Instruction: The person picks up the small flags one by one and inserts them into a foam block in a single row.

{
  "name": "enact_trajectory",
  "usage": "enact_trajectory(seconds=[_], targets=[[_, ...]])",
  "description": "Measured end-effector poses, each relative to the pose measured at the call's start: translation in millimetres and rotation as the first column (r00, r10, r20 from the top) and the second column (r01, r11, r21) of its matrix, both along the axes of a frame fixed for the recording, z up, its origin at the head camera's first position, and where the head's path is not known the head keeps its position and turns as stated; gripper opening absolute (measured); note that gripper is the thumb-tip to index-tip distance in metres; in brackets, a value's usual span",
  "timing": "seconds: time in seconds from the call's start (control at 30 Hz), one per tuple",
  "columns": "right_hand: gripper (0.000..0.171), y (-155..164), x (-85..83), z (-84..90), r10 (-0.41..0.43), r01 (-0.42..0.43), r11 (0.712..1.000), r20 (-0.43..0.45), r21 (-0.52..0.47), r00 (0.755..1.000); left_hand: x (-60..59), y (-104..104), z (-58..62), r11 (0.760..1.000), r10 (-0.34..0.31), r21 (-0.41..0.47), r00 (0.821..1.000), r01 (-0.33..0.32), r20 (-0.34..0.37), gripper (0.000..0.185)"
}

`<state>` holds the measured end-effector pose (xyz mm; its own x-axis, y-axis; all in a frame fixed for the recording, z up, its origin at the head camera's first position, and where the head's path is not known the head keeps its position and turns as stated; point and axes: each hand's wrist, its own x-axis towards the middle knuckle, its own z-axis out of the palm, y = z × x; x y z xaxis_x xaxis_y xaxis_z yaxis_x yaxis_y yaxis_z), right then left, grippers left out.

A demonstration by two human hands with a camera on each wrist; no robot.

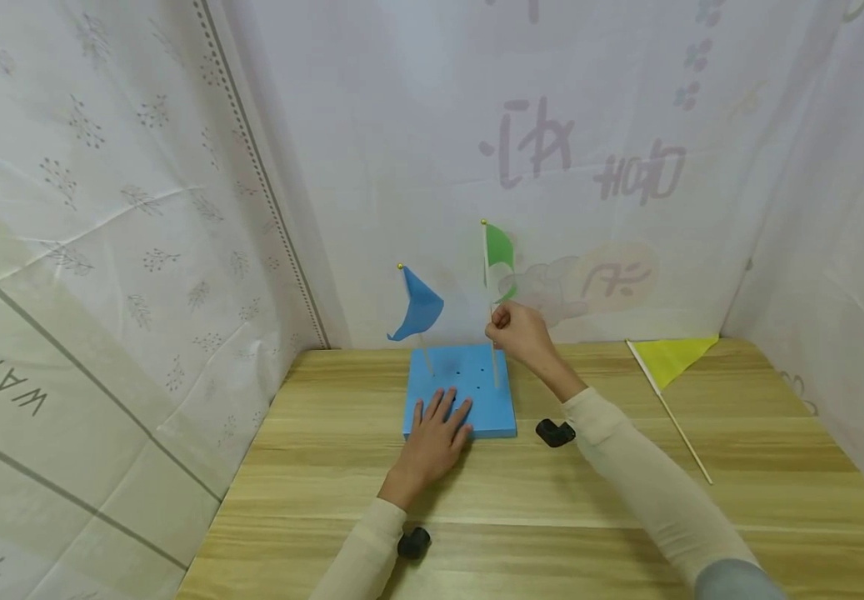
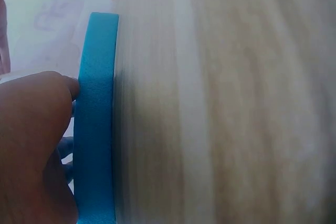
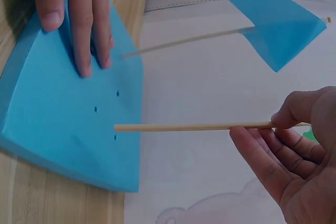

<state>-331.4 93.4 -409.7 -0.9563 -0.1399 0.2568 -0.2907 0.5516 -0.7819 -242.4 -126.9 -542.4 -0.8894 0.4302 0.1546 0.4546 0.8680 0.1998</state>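
A blue foam block [image 1: 487,417] with several small holes lies on the table. My left hand [image 1: 433,442] rests on its near left part, fingers straight and spread. A blue flag [image 1: 422,304] stands tilted in the block, its stick in a hole near the back left. My right hand [image 1: 521,333] pinches the wooden stick [image 3: 184,127] of a green flag [image 1: 501,250] between thumb and fingers. In the right wrist view the stick's lower end hovers just above the block, close to a hole [image 3: 115,137]. The left wrist view shows the block's side edge [image 2: 96,119] beside the left hand.
A yellow flag [image 1: 671,362] on a stick lies on the table [image 1: 589,517] to the right. Black wrist-worn pieces show at the right wrist [image 1: 555,432] and left wrist [image 1: 414,543]. A printed curtain [image 1: 402,125] hangs behind the table and along its sides.
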Motion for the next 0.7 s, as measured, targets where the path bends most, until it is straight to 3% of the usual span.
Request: enact_trajectory(seconds=[0.47, 0.7], targets=[[0.009, -29, -11.0, -2.0, 0.024, -0.018, 0.998, -0.092, 0.064, 0.995, -0.5, 0, 1.0, 1.0, 0.001, 0.013, 1.0, -0.001, 0.024, 0.054], [0.009, -41, -16.8, -3.7, 0.049, -0.04, 0.997, -0.145, 0.062, 0.988, -1.0, 0, -0.5, 1.0, -0.008, 0.025, 1.0, 0.008, 0.002, 0.054]])
